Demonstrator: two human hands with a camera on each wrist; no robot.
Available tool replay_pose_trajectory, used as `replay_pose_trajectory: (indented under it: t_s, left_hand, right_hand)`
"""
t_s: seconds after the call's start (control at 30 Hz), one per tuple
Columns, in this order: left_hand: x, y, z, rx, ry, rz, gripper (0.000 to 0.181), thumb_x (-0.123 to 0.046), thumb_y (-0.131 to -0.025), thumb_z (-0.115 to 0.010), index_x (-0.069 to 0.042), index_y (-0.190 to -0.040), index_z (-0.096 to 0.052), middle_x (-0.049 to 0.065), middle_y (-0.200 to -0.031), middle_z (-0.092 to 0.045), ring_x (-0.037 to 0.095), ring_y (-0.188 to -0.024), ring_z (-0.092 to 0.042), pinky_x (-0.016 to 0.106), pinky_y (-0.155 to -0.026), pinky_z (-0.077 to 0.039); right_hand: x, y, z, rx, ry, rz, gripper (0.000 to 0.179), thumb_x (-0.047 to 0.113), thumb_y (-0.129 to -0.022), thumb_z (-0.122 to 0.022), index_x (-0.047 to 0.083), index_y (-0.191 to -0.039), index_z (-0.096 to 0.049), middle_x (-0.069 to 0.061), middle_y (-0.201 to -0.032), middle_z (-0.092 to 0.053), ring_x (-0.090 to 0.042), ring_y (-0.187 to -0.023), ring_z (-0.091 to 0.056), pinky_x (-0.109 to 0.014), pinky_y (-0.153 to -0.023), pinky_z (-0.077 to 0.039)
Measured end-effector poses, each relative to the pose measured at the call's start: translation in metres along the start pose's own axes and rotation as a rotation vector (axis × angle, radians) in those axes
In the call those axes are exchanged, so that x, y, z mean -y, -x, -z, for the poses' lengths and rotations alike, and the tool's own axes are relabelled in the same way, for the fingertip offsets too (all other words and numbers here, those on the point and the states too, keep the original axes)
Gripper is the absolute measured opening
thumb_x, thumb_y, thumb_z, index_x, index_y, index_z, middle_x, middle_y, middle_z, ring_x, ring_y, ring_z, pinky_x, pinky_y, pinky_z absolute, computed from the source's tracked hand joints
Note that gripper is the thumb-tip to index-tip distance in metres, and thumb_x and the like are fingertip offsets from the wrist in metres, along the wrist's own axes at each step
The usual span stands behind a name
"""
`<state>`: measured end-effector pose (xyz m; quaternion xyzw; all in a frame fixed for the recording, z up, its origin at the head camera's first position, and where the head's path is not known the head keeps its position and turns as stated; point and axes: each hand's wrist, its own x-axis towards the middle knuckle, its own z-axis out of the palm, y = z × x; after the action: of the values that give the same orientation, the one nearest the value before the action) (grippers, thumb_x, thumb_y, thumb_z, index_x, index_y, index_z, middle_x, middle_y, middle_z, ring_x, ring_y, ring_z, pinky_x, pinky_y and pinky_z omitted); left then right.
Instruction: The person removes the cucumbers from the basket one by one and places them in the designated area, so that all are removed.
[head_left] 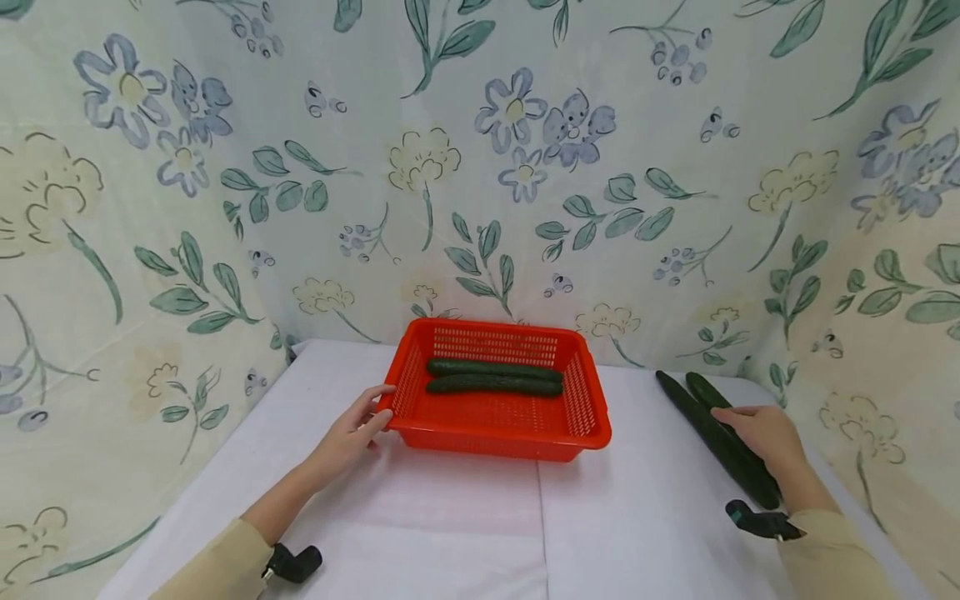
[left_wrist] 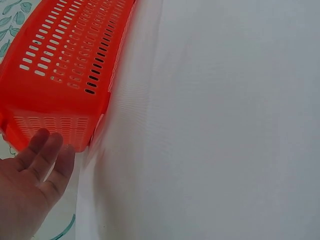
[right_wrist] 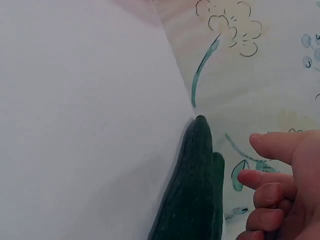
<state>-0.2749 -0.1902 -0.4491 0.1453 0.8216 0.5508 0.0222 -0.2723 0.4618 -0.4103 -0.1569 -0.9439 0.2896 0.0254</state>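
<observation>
A red perforated plastic basket (head_left: 480,443) stands on the table with two cucumbers (head_left: 491,384) lying side by side in it. At its left end is my left hand (head_left: 347,435), fingertips right at the rim; in the left wrist view its loosely extended fingers (left_wrist: 47,150) overlap the end wall. Two more cucumbers (head_left: 708,429) lie together at the table's right side. Over the outer one hovers my right hand (head_left: 768,437), thumb and index finger extended and the other fingers bent. The right wrist view shows a gap between this hand and the cucumbers (right_wrist: 187,195).
A white cloth (head_left: 450,508) with a crease covers the table. Floral fabric (head_left: 480,167) hangs behind and along both sides. Small black devices (head_left: 292,564) are strapped at both wrists, by the beige sleeves (head_left: 217,567).
</observation>
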Motion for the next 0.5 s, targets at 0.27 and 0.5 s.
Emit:
replay_pose_trajectory:
  t_s: [0.27,0.5]
  left_hand:
    - [0.000,0.000,0.003,-0.010,-0.010,-0.006,0.049,-0.030,-0.104,-0.055,-0.023,-0.151,-0.039,0.015,-0.118,-0.059,0.036,-0.105,-0.058,0.039,-0.076,-0.060]
    - [0.000,0.000,-0.001,-0.008,-0.003,0.010,0.048,-0.029,-0.104,-0.055,-0.025,-0.150,-0.040,0.013,-0.118,-0.058,0.035,-0.105,-0.058,0.037,-0.077,-0.059]
  right_hand:
    - [0.058,-0.016,-0.001,0.077,-0.130,0.067,0.082,0.061,-0.094,-0.059,-0.004,-0.142,-0.052,-0.015,-0.086,-0.058,-0.025,-0.071,-0.052,-0.036,-0.066,-0.045]
    - [0.106,-0.029,0.000,0.176,-0.211,0.104,0.062,0.052,-0.095,-0.064,-0.002,-0.125,-0.059,0.006,-0.061,-0.041,-0.013,-0.057,-0.043,-0.032,-0.057,-0.037]
